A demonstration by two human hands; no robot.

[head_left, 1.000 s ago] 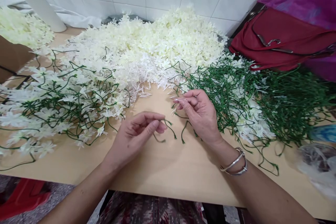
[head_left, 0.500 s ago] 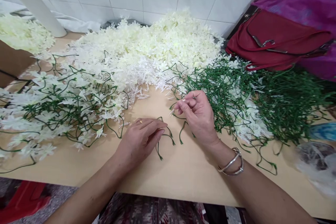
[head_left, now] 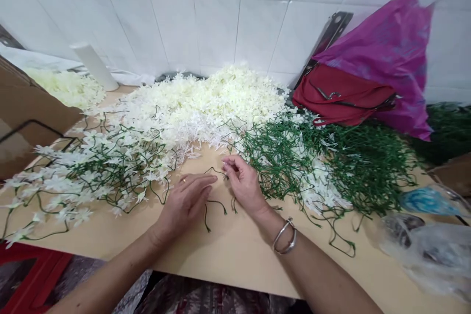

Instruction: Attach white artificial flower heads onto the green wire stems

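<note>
From my distant post, hands first. Left hand: palm down low over the counter, fingers bent, thumb tucked near them; I cannot tell if its grip is closed on anything. Two loose stems poke out below its fingers, one curving right, one hanging toward the near edge. A bent stem arches across the gap between the hands; whether either holds it, I cannot tell.

Right hand: thumb and fingertips brought close together, something small and pale at the tips. Too small for me to say whether the grip has hold of it. Bangles on that wrist. A short stem shows just beneath the hand.

Outward left, I log a spread of white flowers tangled with green stems. Outward right, a green heap of stems, with more white blooms amid it. Ahead, a cream heap of petals rises toward the tiled wall, pale stalks along its near side.

Farther right: red bag against a purple bag; nearer me, a clear bag. Far left, a carton; below the counter, a red stool.
</note>
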